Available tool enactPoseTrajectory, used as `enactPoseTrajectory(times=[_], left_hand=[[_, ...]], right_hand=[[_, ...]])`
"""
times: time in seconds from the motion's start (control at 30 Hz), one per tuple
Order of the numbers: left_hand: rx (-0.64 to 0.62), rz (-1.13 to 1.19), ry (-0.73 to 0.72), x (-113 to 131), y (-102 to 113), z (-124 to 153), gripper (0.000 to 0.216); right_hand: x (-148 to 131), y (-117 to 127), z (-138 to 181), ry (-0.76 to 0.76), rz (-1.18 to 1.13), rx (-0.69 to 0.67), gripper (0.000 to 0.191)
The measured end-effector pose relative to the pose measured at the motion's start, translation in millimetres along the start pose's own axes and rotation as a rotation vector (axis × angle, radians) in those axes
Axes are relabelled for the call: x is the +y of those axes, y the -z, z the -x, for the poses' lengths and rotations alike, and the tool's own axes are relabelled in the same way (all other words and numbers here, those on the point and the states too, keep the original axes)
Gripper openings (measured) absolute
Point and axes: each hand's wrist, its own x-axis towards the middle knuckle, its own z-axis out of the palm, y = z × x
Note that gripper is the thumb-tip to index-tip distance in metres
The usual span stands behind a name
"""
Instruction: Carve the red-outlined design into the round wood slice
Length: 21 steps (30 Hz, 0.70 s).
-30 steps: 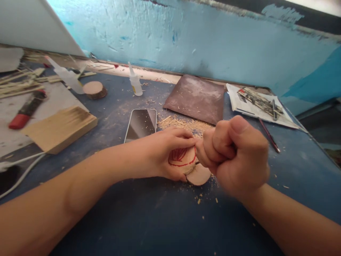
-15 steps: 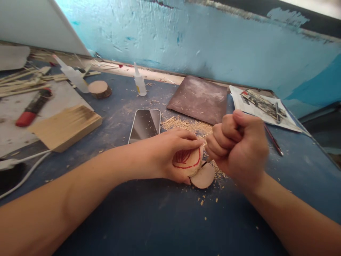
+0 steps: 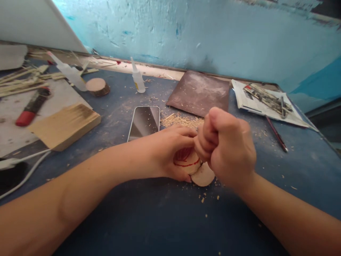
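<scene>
My left hand (image 3: 170,149) is wrapped round a small round wood slice with red lines drawn on it (image 3: 188,161), tilted against a second pale wood slice (image 3: 203,176) that lies flat on the blue table (image 3: 149,213). My right hand (image 3: 226,145) is a tight fist right beside the marked slice, knuckles touching my left fingertips. Whatever the fist grips is hidden inside it.
A phone (image 3: 144,121) lies face up behind my left hand, with wood shavings (image 3: 181,121) and a brown sheet (image 3: 199,93) beyond. A glue bottle (image 3: 137,78), a bark-edged wood round (image 3: 96,86), a wood block (image 3: 64,125), a red-handled tool (image 3: 30,106), sticks and a newspaper with tools (image 3: 266,99) surround them.
My right fist has moved left and up against the marked slice, hiding the thin dark tip seen half a second ago. My left hand keeps hold of the slice.
</scene>
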Motion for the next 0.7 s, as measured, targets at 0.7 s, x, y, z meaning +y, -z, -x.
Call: enactPoseTrajectory(times=[0.7], left_hand=[[0.030,0.000,0.022,0,0,3,0.046]], right_hand=[[-13,4,22,0.071,0.077,-0.053,0.056]])
